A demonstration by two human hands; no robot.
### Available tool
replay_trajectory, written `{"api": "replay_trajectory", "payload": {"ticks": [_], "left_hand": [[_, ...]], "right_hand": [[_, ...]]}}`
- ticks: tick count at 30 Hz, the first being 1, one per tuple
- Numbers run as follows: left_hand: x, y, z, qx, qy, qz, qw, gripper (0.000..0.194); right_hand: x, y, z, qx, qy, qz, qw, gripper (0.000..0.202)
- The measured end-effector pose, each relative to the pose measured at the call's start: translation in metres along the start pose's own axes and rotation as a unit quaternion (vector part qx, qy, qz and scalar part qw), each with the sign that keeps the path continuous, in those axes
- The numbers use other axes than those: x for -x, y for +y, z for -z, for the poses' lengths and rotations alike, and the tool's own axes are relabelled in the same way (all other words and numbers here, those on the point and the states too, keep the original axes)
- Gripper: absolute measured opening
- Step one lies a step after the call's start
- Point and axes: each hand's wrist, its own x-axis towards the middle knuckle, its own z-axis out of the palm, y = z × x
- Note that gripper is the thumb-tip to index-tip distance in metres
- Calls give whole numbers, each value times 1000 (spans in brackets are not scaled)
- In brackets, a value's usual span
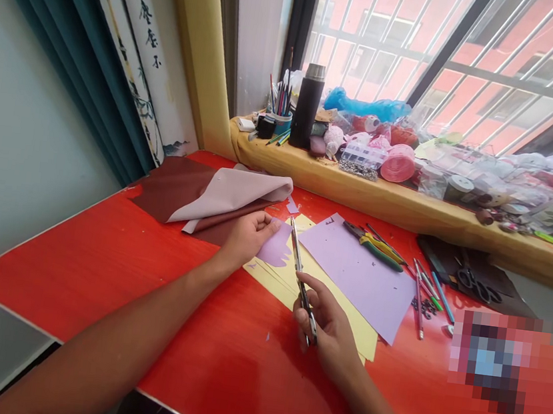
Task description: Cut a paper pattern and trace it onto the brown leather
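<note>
Currently, on the desk [73, 262], a brown sheet [173, 184] with a folded pale-backed part lies toward the far left corner. Just nearer the front edge, the left hand [247, 237] pinches a small purple piece [276, 246] between thumb and fingers. The piece extends rightward from that grip, over yellow sheets [365, 331], its notched edge facing the front edge; its longer axis is hard to tell. The left hand is clearly the nearer one to it. Just right, a slim metal tool [297, 250], perhaps scissors seen edge-on, points toward the window side, tip leaning slightly left beside the piece; whether they touch, I cannot tell. The right hand [330, 321] has its fingers curled around the tool's lower end. Farther right lie a large purple sheet [358, 277] and pliers [379, 250].
</note>
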Motion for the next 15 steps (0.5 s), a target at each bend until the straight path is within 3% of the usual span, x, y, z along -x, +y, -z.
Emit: {"api": "replay_trajectory", "payload": {"ticks": [15], "left_hand": [[2, -2, -3, -5, -12, 1, 1000, 46]], "right_hand": [[0, 2, 1, 3, 3, -7, 1000, 63]]}}
